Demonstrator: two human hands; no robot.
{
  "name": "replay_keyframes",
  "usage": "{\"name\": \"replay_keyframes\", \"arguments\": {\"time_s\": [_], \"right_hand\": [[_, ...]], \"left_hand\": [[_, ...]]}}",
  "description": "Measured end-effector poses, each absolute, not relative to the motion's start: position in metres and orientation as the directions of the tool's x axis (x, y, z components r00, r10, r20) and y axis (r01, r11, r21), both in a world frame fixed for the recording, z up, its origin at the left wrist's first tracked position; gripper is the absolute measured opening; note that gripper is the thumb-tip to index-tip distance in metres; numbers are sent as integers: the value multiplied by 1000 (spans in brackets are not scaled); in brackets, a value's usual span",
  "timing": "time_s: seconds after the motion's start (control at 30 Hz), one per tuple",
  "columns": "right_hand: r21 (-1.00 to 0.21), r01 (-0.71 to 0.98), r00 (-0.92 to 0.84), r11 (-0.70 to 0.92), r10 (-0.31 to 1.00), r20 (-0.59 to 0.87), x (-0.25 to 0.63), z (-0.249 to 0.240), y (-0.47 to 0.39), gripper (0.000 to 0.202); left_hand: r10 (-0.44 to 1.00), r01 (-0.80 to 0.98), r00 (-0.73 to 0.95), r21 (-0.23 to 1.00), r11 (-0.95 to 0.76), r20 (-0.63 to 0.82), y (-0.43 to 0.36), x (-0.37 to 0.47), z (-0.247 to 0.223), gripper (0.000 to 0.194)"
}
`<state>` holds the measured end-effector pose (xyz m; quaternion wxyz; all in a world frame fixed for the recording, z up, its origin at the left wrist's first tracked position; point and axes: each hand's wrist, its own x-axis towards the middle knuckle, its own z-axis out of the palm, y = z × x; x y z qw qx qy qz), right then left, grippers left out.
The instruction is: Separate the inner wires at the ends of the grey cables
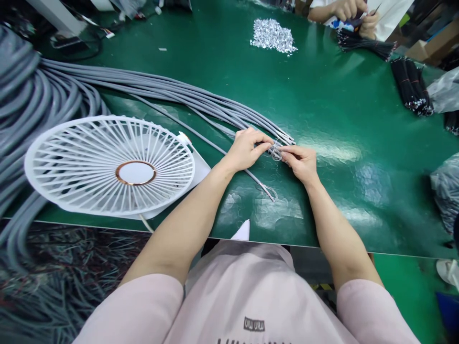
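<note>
Left hand [249, 147], right hand [302, 162] pinching fine silvery wire strands [276, 152]; I'd best tease gently, clear of gray plastic-sheathed cable [254, 178] nearer me than hands.

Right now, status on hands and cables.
Left hand, right hand: pinching at fine wires. Gray cables stretch leftward. White fan beside left forearm, clear of hands.

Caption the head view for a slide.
Left hand and right hand hold fine wire strands near gray cables on a green table.

cables [154, 82] lie behind the fan [135, 172] on the table [358, 105].
</note>
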<state>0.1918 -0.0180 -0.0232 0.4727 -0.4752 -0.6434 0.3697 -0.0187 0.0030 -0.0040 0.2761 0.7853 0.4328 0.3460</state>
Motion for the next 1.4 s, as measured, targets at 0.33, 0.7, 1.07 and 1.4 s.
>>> {"name": "replay_keyframes", "arguments": {"time_s": [0.33,0.7,1.07,1.4], "right_hand": [[-976,115,-84,186,981,177,193,-15,-22,16],[-985,77,-74,157,986,152,198,-15,-18,11],[-933,235,-22,274,961,277,192,-2,-23,9],[-841,393,-88,372,925,368,186,15,-39,15]], "left_hand": [[872,542,379,690,-480,309,-3,-17,8,19],[833,570,441,612,-548,335,-2,-17,4,27],[844,572,445,631,-524,298,1,-14,-1,33],[876,577,403,669,-469,266,0,-15,5,37]]}}
